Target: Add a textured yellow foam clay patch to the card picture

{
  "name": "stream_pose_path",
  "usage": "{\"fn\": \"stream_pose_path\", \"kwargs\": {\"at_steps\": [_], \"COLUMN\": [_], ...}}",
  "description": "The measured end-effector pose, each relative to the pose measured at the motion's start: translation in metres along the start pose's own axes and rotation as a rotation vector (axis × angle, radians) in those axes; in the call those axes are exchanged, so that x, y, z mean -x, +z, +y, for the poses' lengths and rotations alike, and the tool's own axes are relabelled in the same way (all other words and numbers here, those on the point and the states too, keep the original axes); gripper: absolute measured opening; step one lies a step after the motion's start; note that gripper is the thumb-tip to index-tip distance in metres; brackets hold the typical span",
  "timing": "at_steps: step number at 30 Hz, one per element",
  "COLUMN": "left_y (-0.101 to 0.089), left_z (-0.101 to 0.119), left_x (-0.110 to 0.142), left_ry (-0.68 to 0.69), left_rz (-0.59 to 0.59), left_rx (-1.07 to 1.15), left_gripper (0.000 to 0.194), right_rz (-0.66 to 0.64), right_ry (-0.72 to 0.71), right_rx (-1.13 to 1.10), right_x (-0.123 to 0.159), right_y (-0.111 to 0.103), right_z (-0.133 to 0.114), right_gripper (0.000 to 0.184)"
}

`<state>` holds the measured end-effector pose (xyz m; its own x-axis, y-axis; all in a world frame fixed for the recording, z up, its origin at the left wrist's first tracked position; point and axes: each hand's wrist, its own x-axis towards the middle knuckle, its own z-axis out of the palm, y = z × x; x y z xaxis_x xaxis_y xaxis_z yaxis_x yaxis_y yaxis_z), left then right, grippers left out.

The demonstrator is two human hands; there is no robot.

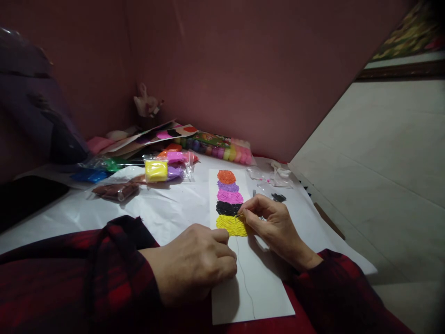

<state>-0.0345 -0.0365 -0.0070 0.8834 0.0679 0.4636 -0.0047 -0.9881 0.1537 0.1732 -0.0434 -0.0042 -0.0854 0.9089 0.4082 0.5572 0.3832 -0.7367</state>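
A white card [257,297] lies in front of me with bands of textured modelling clay in orange, purple, pink, black and yellow. A thin wavy line runs down its bare lower part. My right hand [274,227] pinches a thin metal tool [238,215], its bent tip at the upper part of the yellow clay [230,226]. Just beyond the fingers, the tines of a small fork [254,193] show; whether they belong to the held tool I cannot tell. Fingers curled, my left hand [200,264] rests at the card's left edge; anything inside it is hidden.
Bagged clay, including a yellow pack [156,171] and a brown pack [115,190], lies at left. Behind is a long pack of colourful clay [222,150]. Black clay scraps [278,197] sit right of the card. A dark flat object [31,199] lies far left.
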Motion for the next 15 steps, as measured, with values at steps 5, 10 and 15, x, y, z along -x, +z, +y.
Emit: {"fn": "stream_pose_path", "kwargs": {"at_steps": [5, 10, 15], "left_y": [0.0010, 0.0006, -0.0017], "left_z": [0.0000, -0.0008, 0.0002], "left_x": [0.0000, 0.0001, -0.0013], "left_ry": [-0.012, -0.013, -0.016], "left_rz": [-0.010, -0.015, -0.028], "left_rx": [0.014, 0.019, 0.004], "left_gripper": [0.020, 0.020, 0.019], "right_rz": [0.026, -0.007, 0.054], "right_ry": [0.012, 0.045, 0.031], "right_rx": [-0.065, -0.040, -0.059], "right_x": [0.0001, -0.0002, -0.0007], "right_y": [-0.0007, 0.0003, -0.0010], "right_z": [-0.0009, 0.0010, 0.0005], "right_gripper": [0.009, 0.007, 0.008]}}
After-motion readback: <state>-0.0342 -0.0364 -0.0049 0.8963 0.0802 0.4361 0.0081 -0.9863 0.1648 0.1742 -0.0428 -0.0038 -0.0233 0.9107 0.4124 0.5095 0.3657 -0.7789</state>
